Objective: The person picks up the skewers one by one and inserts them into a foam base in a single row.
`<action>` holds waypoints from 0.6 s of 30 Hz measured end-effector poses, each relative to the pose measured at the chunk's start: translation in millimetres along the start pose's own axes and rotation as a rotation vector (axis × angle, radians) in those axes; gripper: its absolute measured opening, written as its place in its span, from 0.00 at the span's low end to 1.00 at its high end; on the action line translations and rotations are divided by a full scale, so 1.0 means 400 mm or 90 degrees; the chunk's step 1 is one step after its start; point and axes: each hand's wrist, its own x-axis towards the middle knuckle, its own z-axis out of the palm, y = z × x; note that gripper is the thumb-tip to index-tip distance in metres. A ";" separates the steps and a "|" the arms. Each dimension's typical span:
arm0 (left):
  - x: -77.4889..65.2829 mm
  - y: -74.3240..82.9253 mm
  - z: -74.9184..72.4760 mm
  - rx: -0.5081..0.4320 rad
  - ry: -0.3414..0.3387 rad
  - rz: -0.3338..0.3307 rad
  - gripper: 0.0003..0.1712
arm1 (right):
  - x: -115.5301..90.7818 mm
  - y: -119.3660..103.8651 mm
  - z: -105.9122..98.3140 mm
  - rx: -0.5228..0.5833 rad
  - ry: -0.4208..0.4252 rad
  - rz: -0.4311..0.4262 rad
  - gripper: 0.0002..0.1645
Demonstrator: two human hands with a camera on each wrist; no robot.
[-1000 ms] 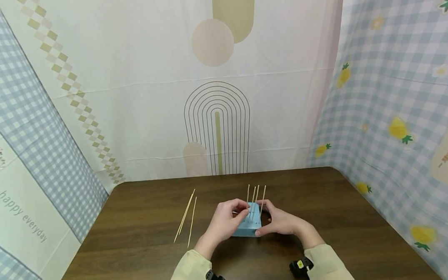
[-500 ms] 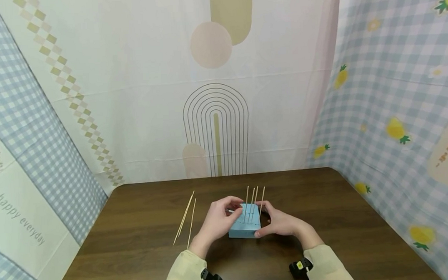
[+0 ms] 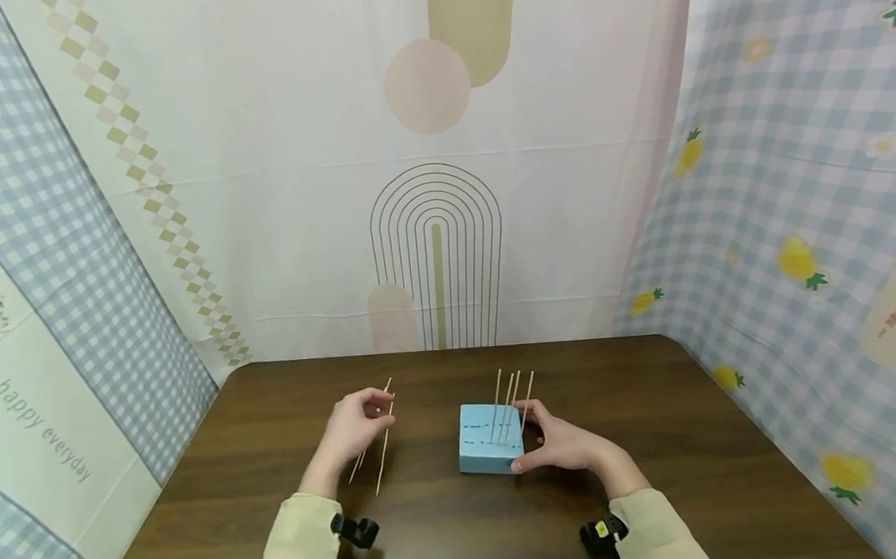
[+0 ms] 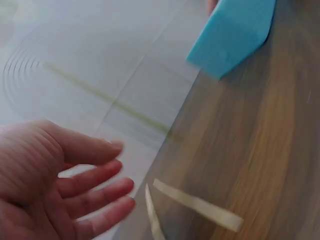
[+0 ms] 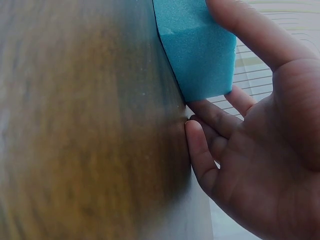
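A light blue foam block (image 3: 489, 459) sits on the table, with several thin wooden sticks (image 3: 496, 401) standing up from its right half. My right hand (image 3: 568, 443) holds the block's right side, thumb at the near corner and fingers toward the back; the right wrist view shows the thumb (image 5: 250, 25) against the foam. To the left, my left hand (image 3: 349, 430) hovers at the loose wooden sticks (image 3: 382, 470), partly covering them. In the left wrist view its fingers (image 4: 107, 195) are loosely bent with nothing between them, and loose sticks (image 4: 197, 204) lie beyond the fingertips.
The dark wooden table (image 3: 444, 530) reaches back to a white patterned curtain (image 3: 303, 236). Blue checked cloths hang at both sides, the right one (image 3: 744, 175) printed with lemons. Each wrist carries a small black camera (image 3: 355, 530).
My left hand has left the blue block and moved left to the loose sticks. The right hand stays on the block, and the upright sticks stand as before.
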 end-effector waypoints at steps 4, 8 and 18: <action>-0.011 -0.047 -0.043 0.004 -0.010 -0.062 0.19 | 0.000 0.002 0.001 -0.013 0.003 0.003 0.65; -0.019 -0.069 -0.059 -0.043 -0.030 -0.098 0.24 | -0.002 0.005 0.003 -0.014 0.003 0.001 0.64; -0.024 -0.090 -0.061 0.010 -0.054 -0.122 0.35 | -0.002 0.000 0.000 -0.007 0.001 0.004 0.65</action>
